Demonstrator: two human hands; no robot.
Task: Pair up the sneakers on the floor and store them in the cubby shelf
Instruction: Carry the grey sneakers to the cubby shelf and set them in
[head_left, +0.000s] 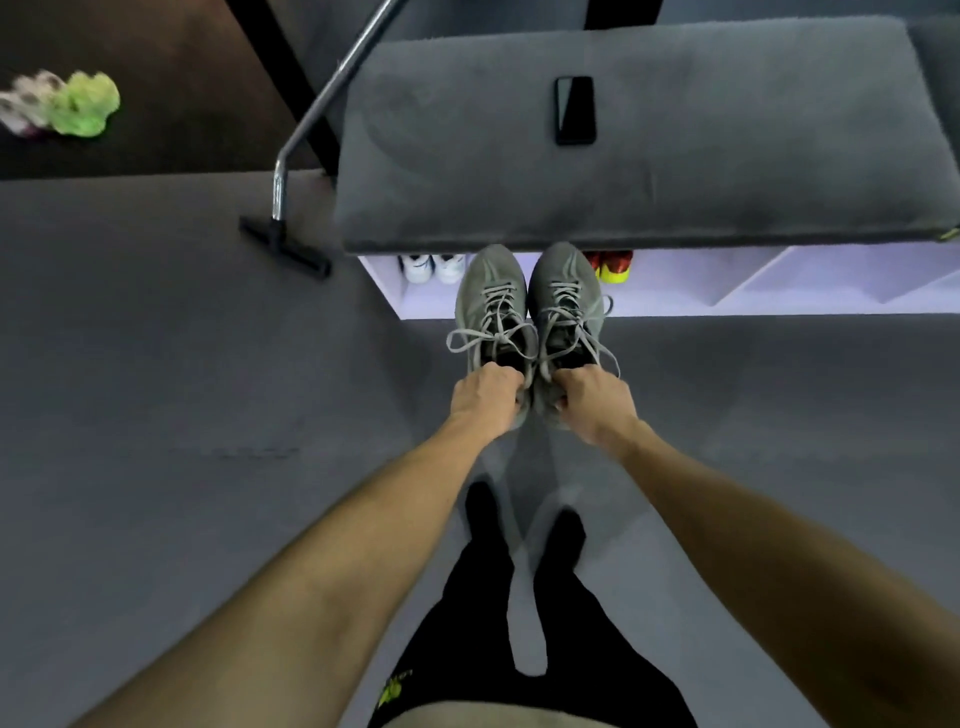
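Two grey knit lace-up sneakers (530, 306) hang side by side, toes toward the white cubby shelf (727, 291); my left hand (483, 397) and right hand (597, 402) each grip a heel collar, probably firm enough for these light, soft, floppy-laced shoes.

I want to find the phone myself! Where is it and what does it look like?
Look for the big grey cushion on top of the white cubby shelf. The phone lies flat on that cushion, a bit left of its middle. It is a small, shiny black rectangle and the only thing lying on the soft grey fabric; the sneakers are all lower down.
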